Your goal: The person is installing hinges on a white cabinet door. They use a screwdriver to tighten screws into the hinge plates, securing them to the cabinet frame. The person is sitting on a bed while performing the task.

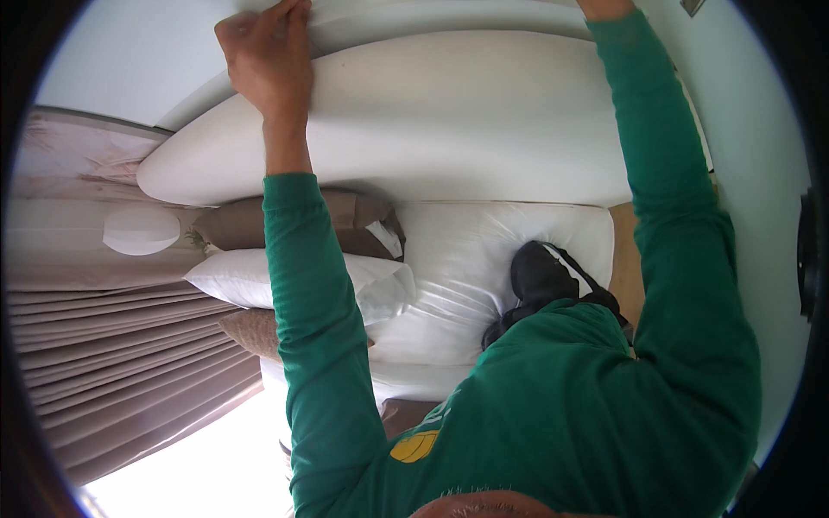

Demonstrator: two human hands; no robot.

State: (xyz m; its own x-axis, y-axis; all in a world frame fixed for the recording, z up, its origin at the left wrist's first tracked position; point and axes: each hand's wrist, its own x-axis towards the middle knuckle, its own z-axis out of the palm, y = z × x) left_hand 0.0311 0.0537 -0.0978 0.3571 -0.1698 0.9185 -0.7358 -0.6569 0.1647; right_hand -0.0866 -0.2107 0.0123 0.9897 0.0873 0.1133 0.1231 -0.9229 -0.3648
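Above the far edge of the bed [566,223], as the head view showed it, a long white panel [466,121] swelled outward in a smooth curve, with a pale strip [440,14] running along its upper edge. At the left end of that strip, the left hand [268,62] was raised with its fingers bunched together; whether they pinched the strip's edge could not be told. Near the other end, the right hand [606,7] was mostly cut off by the frame, so its grip could not be told either.

To judge by its unbroken curve, the panel was probably stiff and rather light for its length, perhaps slippery on the smooth face. Its rim seemed the better place to take hold, one hand near each end, since the bulging face offered nothing to hook the fingers on. The strip looked thin, so it would likely flex or crack if only one end were pulled.

Along the left side of the bed lay a brown pillow [341,207], a white pillow [237,274] and a brown cushion [250,331]. At the brown pillow's right end a white patch [385,237] showed, possibly the filling inside its cover or merely a label.
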